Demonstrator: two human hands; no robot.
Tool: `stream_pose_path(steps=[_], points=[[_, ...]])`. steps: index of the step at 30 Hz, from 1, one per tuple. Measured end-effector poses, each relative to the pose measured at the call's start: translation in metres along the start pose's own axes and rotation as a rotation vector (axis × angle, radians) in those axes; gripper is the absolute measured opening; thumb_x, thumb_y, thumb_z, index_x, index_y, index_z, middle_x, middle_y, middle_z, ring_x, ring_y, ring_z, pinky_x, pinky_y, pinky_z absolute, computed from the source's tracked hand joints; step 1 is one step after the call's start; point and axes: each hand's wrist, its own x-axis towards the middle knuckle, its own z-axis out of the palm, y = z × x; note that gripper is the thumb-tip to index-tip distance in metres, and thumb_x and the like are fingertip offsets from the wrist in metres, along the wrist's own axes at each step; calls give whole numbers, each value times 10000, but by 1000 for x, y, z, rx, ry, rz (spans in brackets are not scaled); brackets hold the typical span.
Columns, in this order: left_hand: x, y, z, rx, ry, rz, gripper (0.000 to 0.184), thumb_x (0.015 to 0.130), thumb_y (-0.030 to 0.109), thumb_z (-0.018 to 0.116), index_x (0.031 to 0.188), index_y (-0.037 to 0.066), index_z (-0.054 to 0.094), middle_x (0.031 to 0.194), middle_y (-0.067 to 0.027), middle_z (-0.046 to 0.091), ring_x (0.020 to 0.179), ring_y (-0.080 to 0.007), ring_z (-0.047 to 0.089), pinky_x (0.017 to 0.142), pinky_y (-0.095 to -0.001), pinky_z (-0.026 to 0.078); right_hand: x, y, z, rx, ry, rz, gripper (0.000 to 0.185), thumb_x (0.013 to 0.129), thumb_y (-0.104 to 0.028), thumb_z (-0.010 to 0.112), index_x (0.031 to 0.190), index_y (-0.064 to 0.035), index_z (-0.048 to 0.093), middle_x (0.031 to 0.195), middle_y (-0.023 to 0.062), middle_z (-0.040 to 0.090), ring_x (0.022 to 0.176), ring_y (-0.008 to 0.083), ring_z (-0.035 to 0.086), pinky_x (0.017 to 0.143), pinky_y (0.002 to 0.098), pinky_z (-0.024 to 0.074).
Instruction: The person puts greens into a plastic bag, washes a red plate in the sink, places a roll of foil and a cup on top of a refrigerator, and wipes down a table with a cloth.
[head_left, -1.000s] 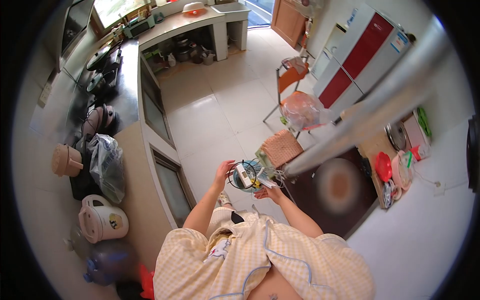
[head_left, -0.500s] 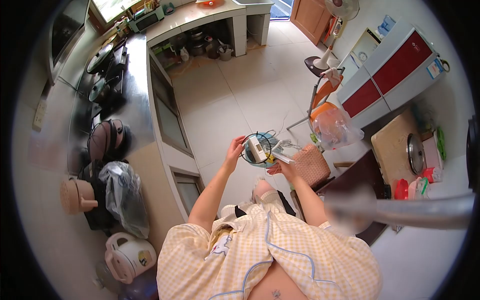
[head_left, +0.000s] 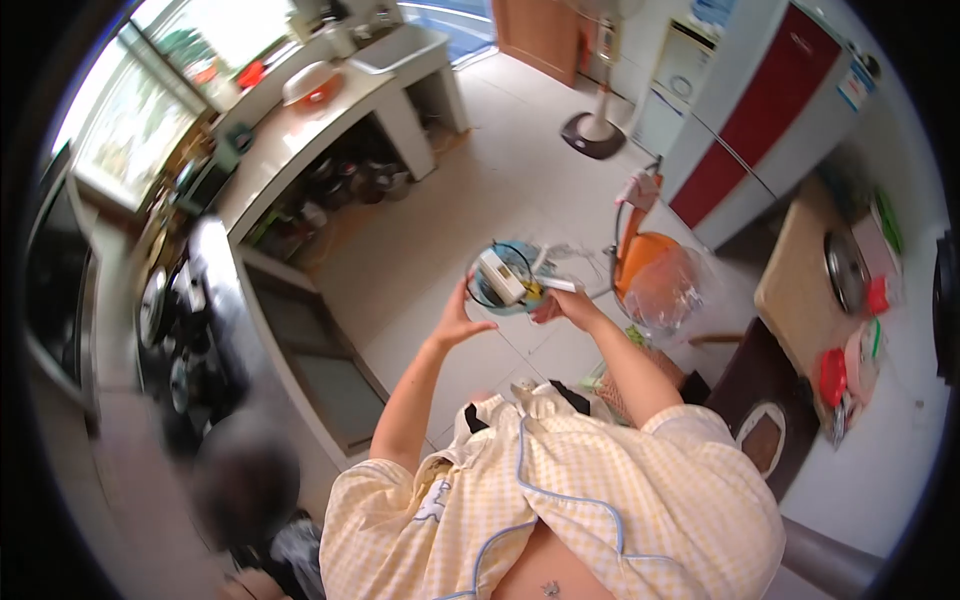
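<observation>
A round blue basin is held up in front of me between my two hands. In it lie a white rectangular box with a small dark window, a looped black cable, some pale cords and a small yellow piece. My left hand supports the basin's left side, thumb stretched toward me, with some fingers hidden by the rim. On the right side, my right hand grips the basin, beside a white bar-shaped piece sticking out over the edge.
An orange chair with a clear plastic bag stands right of the basin. Beyond it are a fan base and a red-and-grey fridge. A kitchen counter with a sink runs along the far left.
The view has turned left and moved forward, showing more of the window and sink. The basin stays between my hands; my left thumb has spread away from the fingers.
</observation>
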Motion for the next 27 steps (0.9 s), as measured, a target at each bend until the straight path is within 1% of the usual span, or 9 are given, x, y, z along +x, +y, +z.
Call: stream_pose_path(steps=[2,3,5,9,17,19,24,26,27], points=[[41,6,-7,130,24,39,1037,480,229,826,1283,13,207,1309,-130,284,1217,-229,285,957,-373,298,21,-25,-9,29,64,34,280,881,-194,315,1004,21,447,746,183,606,628,250,620,545,328,522],[65,9,-6,116,-13,51,1037,480,229,826,1283,13,207,1309,-130,284,1217,-229,285,957,-373,298,29,-41,-13,43,101,23,280,881,-194,315,1004,21,447,746,183,606,628,250,620,545,328,522],[112,7,-7,-25,79,114,973,486,130,815,1262,10,239,1264,-116,341,1172,-215,346,928,-364,341,48,-72,-20,2,165,-29,261,878,-173,308,992,22,439,739,180,607,624,250,619,547,328,523],[212,-14,-14,-26,50,145,896,507,44,784,1242,18,270,1210,-99,393,1124,-205,398,875,-334,402,100,-110,-59,19,269,-119,233,876,-134,286,971,28,425,743,175,608,624,248,619,545,326,530],[428,-12,-23,-96,-161,282,861,502,140,808,1204,-2,330,1164,-139,458,1071,-210,458,845,-334,433,165,-221,-133,86,533,-289,215,850,-114,332,979,46,397,756,202,596,624,269,617,545,334,532],[475,-5,-18,-127,-218,237,868,496,151,813,1203,-2,334,1155,-138,469,1065,-211,465,844,-341,433,172,-254,-146,87,594,-336,222,861,-125,334,981,49,399,755,208,594,634,280,614,562,344,529],[594,19,19,-169,-345,258,874,492,172,818,1202,-3,337,1154,-137,471,1049,-202,477,841,-359,439,180,-322,-207,42,741,-409,251,874,-162,356,972,58,429,757,207,581,639,272,611,575,340,525],[641,28,45,-319,-402,244,851,505,170,812,1191,-12,342,1143,-138,474,1037,-199,482,824,-353,453,177,-352,-240,16,798,-477,264,878,-188,376,944,58,448,747,198,572,620,253,606,558,330,519],[664,43,54,-180,-369,296,824,519,160,805,1178,-24,345,1127,-138,480,1023,-197,488,798,-341,470,175,-369,-260,-25,820,-509,281,872,-211,398,943,56,452,727,186,574,598,242,604,537,317,514]])
